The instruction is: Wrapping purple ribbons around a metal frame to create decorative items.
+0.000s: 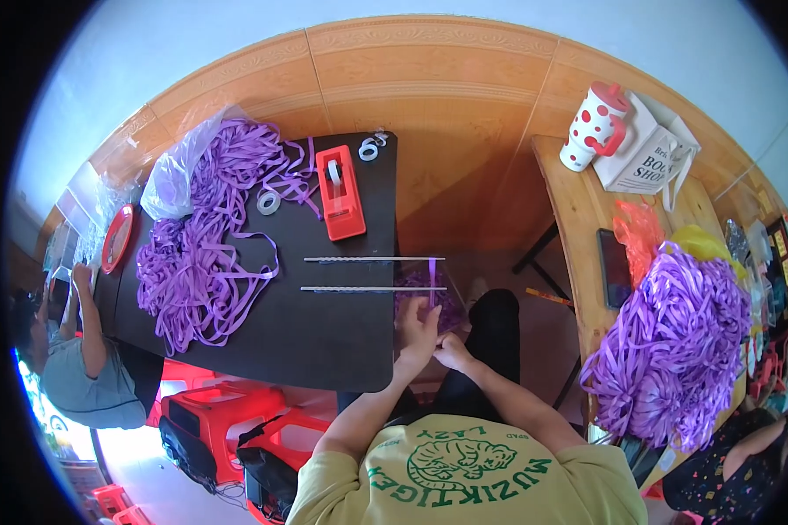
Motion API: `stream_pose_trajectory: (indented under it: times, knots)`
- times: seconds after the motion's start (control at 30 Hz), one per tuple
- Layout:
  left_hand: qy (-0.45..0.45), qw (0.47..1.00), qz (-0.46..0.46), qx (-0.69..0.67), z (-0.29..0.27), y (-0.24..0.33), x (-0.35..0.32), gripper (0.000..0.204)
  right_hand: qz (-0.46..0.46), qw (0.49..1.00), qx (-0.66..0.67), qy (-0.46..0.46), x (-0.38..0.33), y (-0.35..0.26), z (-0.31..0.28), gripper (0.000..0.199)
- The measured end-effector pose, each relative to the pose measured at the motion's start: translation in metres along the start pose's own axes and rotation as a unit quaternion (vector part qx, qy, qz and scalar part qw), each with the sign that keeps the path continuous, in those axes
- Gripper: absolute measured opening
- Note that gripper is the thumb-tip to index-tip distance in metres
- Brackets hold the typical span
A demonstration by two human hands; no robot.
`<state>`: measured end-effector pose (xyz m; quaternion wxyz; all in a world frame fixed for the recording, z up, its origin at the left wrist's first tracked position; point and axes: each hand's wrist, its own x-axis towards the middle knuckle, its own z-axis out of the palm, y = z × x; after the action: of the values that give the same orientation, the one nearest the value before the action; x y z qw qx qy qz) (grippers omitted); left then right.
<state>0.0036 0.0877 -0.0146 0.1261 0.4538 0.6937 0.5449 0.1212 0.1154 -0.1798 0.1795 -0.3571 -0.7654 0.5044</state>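
Two thin silvery twisted rods (350, 289) lie side by side on the dark table and stick out past its right edge. A narrow purple ribbon (432, 273) runs across their free ends and down to my left hand. My left hand (418, 326) is just below the nearer rod, its fingertips pinched on the ribbon. Close by, lower and to the right, my right hand (452, 351) is closed; whatever its fingers may hold is hidden. Below the rod ends, more purple ribbon (411, 297) shows beside my leg, partly covered by my left hand.
On the dark table (315, 341) are a ribbon heap (193, 280), a red tape dispenser (340, 197) and tape rolls (269, 203). The wooden table (556, 179) bears a phone (614, 267), a tumbler (594, 127) and a ribbon pile (674, 341). Red stools (228, 407) stand lower left; people (96, 376) sit on both sides.
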Motion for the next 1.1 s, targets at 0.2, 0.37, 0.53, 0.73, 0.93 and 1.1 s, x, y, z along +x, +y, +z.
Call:
stream_pose_trajectory:
  times: [0.2, 0.37, 0.53, 0.73, 0.93, 1.1]
  knots:
    - [-0.056, 0.996, -0.071, 0.011, -0.005, -0.046, -0.065, 0.023, 0.034, 0.999, -0.013, 0.011, -0.002, -0.002, 0.001, 0.016]
    - [-0.14, 0.989, -0.039, 0.005, -0.005, -0.067, -0.073, 0.015, 0.071, 0.994, 0.073, -0.03, 0.01, 0.03, -0.001, 0.022]
    - [-0.124, 0.99, -0.062, 0.01, -0.001, -0.074, -0.076, 0.014, 0.078, 0.993, 0.085, -0.032, 0.008, 0.023, 0.006, 0.023]
    - [-0.115, 0.992, -0.048, 0.015, 0.007, -0.068, -0.072, 0.014, 0.078, 0.991, 0.104, -0.025, 0.006, 0.033, 0.003, 0.024]
    - [-0.13, 0.987, -0.094, -0.021, 0.008, -0.094, -0.083, 0.012, 0.088, 0.983, 0.159, -0.035, 0.007, 0.008, 0.001, 0.017]
    - [-0.137, 0.986, -0.089, -0.035, 0.006, -0.094, -0.084, 0.012, 0.167, 0.971, 0.167, -0.032, 0.007, -0.004, -0.011, 0.01]
